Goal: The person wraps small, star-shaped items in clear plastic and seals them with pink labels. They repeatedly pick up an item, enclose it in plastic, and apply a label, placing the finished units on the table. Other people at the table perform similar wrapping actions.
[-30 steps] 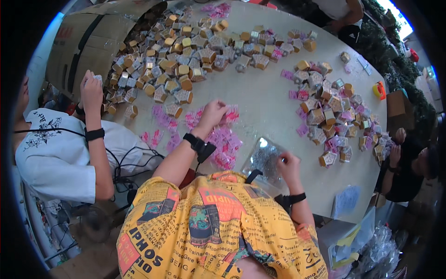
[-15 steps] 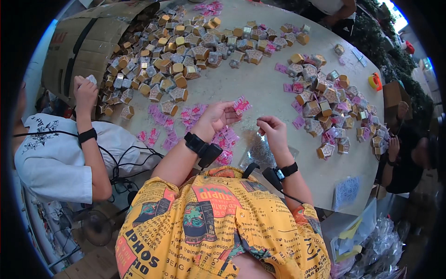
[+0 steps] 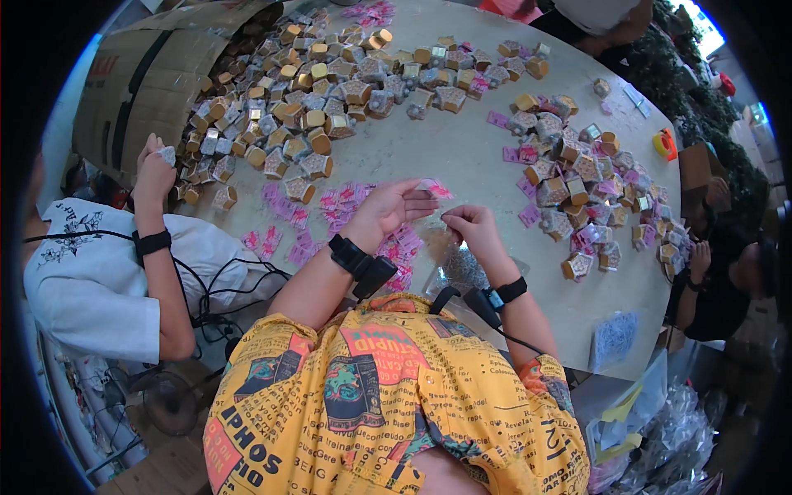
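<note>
My left hand (image 3: 391, 208) is palm up above the near part of the table, with a small pink printed tag (image 3: 438, 189) held at its fingertips. Close to its right, my right hand (image 3: 480, 234) has thumb and forefinger pinched together; whatever sits between them is too fine to make out. Under the right hand lies a clear bag (image 3: 460, 274) of thin, see-through pieces. Loose pink tags (image 3: 403, 257) are spread on the table below and left of my left hand.
Many small gold-and-silver faceted boxes (image 3: 313, 120) cover the table's far left. Tagged boxes (image 3: 577, 165) are heaped at the right. Another bag (image 3: 614, 340) rests by the right edge, and a tape roll (image 3: 665, 145) beyond. A person (image 3: 107, 272) sits at left beside a large carton (image 3: 140, 82).
My right hand has moved left and slightly up, closer to the tag. The tag has shifted a little right and tilted in my left hand, whose fingers have straightened.
</note>
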`<action>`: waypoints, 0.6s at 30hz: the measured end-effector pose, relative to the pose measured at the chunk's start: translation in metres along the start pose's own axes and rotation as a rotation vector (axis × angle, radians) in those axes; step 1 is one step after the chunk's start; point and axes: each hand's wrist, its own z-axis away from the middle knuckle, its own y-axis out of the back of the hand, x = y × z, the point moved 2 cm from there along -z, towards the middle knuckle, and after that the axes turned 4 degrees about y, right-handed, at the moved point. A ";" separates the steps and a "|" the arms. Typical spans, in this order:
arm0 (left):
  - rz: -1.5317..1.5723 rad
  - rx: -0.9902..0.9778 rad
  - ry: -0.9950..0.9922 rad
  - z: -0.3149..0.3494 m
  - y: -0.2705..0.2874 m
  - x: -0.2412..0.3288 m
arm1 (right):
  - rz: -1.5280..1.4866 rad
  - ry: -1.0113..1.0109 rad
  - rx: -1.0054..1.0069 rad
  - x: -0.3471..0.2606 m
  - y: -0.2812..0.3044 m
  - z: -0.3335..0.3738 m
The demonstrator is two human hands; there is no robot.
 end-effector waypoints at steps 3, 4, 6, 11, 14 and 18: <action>-0.178 0.023 -0.064 0.007 -0.016 0.000 | -0.494 -0.247 -0.118 0.008 0.000 0.004; -0.291 0.060 -0.090 0.012 -0.024 -0.001 | -0.593 -0.282 -0.138 0.012 0.000 0.004; -0.578 0.060 -0.187 0.015 -0.026 -0.004 | -0.792 -0.350 -0.183 0.022 -0.003 0.003; -1.129 0.019 -0.350 0.017 -0.018 -0.010 | -1.021 -0.402 -0.285 0.036 -0.008 0.003; -1.000 0.060 -0.281 0.015 -0.012 -0.013 | -1.009 -0.402 -0.234 0.043 -0.010 0.005; -1.269 0.042 -0.439 0.012 -0.004 -0.016 | -0.917 -0.336 -0.129 0.045 -0.012 0.008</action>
